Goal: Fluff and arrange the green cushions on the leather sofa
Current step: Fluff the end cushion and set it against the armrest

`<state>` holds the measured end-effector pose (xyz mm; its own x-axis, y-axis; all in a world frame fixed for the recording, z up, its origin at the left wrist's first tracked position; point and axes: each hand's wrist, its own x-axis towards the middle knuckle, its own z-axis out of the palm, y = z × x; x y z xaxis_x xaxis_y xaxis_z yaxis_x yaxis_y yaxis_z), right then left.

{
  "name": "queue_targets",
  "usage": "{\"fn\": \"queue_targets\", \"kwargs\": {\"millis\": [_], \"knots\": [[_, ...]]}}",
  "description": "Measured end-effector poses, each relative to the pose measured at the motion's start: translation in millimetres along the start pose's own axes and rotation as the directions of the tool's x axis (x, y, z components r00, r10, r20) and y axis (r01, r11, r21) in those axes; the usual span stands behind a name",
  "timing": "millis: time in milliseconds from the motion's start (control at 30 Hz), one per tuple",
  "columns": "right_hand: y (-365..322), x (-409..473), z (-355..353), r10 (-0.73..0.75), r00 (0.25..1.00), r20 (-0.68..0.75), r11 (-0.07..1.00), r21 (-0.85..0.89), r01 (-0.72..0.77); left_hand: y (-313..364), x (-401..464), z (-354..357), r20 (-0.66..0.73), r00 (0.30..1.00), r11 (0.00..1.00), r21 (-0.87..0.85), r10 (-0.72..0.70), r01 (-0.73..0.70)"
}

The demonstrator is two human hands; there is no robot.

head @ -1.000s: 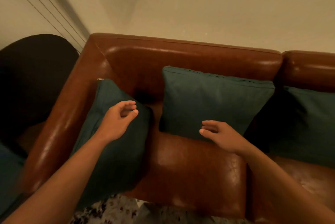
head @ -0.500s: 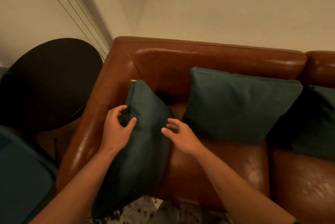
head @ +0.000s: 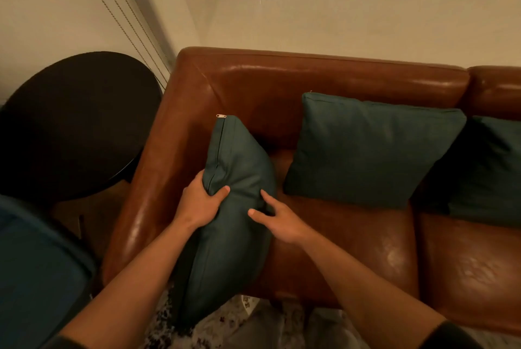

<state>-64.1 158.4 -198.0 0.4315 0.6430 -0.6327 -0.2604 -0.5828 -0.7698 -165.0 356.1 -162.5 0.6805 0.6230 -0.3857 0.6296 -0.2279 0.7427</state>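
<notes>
1. I see a patterned rug [head: 225,326] at the bottom edge, in front of the leather sofa [head: 352,241]
2. I see the near cushion [head: 234,235], dark green, standing on edge at the left end of the seat, beside the sofa arm [head: 146,185]; its lower end hangs over the seat front toward the rug
3. The left hand [head: 198,203] grips the zipper edge of the near cushion: the thumb presses into the front face and the other fingers curl behind the edge, out of my view
4. The right hand [head: 277,217] rests on the right flank of the same cushion; its index finger lies extended along the fabric, the thumb touches the face, and I cannot tell how the remaining fingers lie
5. A metal zipper pull [head: 221,116] shows at the cushion's top corner, against the backrest
6. The middle cushion [head: 366,148] leans upright on the backrest, apart from the near one
7. A third cushion [head: 490,168] sits to the right, touching the middle one and cut off by the frame
8. A dark round table [head: 76,123] stands beside the sofa arm, with blind cords [head: 118,18] on the wall behind it
</notes>
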Motion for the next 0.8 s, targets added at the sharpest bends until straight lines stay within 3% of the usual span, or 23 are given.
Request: {"fn": "queue_targets", "kwargs": {"millis": [100, 300, 500, 800], "knots": [[-4, -16, -24, -0.02, 0.999, 0.044, 0.999, -0.041, 0.022, 8, -9, -6, 0.029, 0.999, 1.0, 0.011, 0.014, -0.015], [-23, -56, -79, -0.056, 0.997, -0.058, 0.998, -0.045, 0.054, 33, -27, -38, 0.103, 0.99, 0.994, 0.025, 0.099, -0.102], [-5, -72, -101, -0.009, 0.988, -0.154, 0.999, -0.053, 0.001, 44, -40, -62, 0.137, 0.987, 0.994, -0.078, 0.086, -0.076], [12, -37, -35, 0.102, 0.991, -0.091, 0.966, 0.249, -0.077, 19, -45, -43, 0.141, 0.99, 0.973, -0.228, -0.008, 0.04]]}}
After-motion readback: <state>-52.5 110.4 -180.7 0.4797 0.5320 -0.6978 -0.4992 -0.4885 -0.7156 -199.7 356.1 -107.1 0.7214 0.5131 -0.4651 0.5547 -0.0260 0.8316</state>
